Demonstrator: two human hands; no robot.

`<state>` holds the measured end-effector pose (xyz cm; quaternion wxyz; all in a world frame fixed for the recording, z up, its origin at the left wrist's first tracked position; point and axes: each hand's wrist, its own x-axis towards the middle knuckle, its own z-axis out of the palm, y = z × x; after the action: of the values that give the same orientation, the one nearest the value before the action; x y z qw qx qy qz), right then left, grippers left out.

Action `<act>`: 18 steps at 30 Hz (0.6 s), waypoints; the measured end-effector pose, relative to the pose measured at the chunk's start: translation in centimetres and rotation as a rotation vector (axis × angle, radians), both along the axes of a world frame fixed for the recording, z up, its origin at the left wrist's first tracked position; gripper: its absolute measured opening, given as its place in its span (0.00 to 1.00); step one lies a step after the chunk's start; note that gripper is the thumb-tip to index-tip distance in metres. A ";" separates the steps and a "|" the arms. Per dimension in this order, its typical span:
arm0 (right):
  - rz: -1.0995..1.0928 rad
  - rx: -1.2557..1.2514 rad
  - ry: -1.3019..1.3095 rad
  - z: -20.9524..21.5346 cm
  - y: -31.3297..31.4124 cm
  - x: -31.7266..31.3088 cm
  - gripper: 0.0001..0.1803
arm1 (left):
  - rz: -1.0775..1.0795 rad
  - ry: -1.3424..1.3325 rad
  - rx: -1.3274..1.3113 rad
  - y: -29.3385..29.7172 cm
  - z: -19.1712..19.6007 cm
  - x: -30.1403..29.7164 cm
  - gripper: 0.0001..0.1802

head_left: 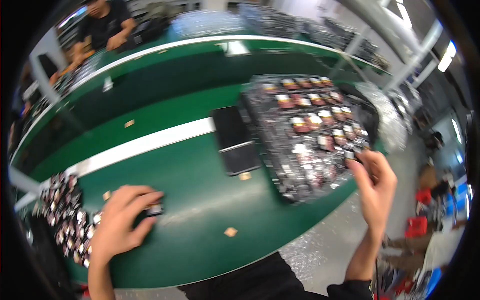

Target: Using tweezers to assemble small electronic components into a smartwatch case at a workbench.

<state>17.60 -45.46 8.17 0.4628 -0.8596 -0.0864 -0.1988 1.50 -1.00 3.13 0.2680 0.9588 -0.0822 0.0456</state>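
My left hand (122,217) is low over the left part of the green table (195,212), fingers closed round a small dark part (155,208) with a pale, yellowish edge. Beside that hand, on the left, lies a heap of small black, white and reddish parts (62,215). At the right, my right hand (375,182) pinches a similar small part (351,156) at the right edge of a clear plastic tray (277,167). Several such parts sit in rows in the tray's pockets. Motion blur hides their finer details.
A black phone-like slab (235,140) lies left of the tray. Small tan chips (230,232) are scattered on the table. Behind runs a raised belt edge (200,40) with stacked clear trays (270,20) beyond it. Another person (102,25) works at the far left.
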 end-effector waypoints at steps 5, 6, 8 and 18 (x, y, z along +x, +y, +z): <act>0.471 -0.211 0.095 0.7 5.1 -5.1 0.11 | -0.176 -0.048 -0.112 -0.5 -1.7 1.2 0.40; 0.512 -0.218 0.202 0.5 6.8 -6.1 0.14 | -0.151 -0.075 -0.149 -0.7 -1.6 0.9 0.41; 0.720 -0.179 0.204 -1.5 10.4 -6.8 0.15 | -0.107 -0.073 -0.136 -0.2 -2.2 0.0 0.43; 0.919 0.025 0.264 -8.4 17.7 -4.9 0.10 | 0.004 -0.090 -0.001 -0.2 -3.1 -0.1 0.39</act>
<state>12.66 -27.75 -0.24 0.5199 -0.7446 -0.3958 0.1362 1.39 -1.20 0.04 0.2645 0.9558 -0.0921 0.0893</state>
